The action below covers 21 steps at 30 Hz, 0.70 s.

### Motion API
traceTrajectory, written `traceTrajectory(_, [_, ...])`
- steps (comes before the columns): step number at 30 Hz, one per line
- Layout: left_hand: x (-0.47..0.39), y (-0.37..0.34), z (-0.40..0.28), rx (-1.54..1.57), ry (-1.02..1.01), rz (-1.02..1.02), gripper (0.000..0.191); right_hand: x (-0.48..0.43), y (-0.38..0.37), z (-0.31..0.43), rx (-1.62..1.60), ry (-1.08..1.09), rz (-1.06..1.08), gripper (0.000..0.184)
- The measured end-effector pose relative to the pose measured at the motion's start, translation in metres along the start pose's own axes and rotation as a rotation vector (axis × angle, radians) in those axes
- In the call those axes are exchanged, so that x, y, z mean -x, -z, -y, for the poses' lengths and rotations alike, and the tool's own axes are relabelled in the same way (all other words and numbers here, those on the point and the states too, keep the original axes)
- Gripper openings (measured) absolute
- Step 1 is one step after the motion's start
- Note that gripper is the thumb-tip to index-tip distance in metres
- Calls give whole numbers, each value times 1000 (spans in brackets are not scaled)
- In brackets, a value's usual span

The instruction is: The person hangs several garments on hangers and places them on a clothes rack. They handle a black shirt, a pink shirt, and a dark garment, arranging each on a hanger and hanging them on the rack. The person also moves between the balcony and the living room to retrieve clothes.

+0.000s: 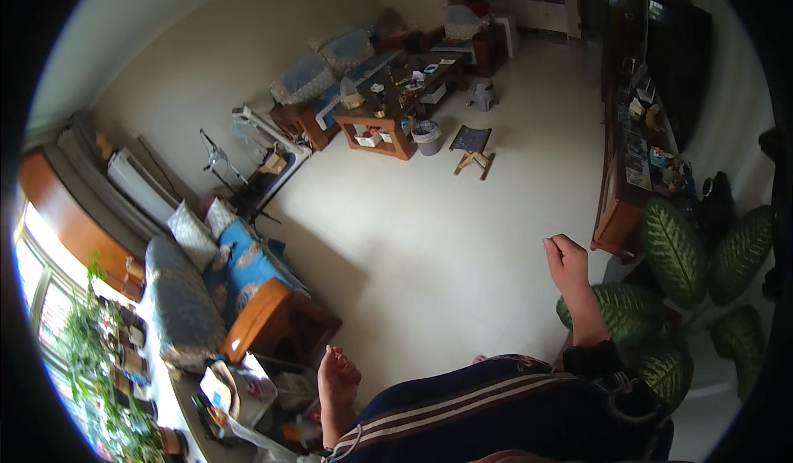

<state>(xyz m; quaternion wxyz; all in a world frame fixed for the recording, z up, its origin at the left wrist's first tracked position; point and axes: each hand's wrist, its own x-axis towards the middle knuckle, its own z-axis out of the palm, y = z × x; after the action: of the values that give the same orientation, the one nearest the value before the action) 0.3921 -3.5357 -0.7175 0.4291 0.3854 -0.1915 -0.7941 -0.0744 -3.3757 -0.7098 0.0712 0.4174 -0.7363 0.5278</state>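
My left hand [337, 376] is raised at the lower middle, its fingers curled into a loose fist with nothing visible in it. It is nearest the wooden armrest [266, 320] of a sofa and a cluttered side table [179, 395]. On the right, my right hand [567, 265] is held out over the pale floor, also curled with no object showing. Broad variegated leaves of a potted plant [619, 314] spread beside that forearm. Both hands are apart from the furniture.
A folding stool [472, 147] and a lined waste bin [426, 136] stand before a wooden coffee table [403, 144] laden with small items. A treadmill [285, 175] lies along the left wall. The wooden TV cabinet [613, 209] runs along the right. Potted plants [130, 361] line the window.
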Motion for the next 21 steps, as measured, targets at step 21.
traceTrajectory(21, [-614,-370,-29,141,33,432,53,-450,-146,-234,-439,-500,-131,31])
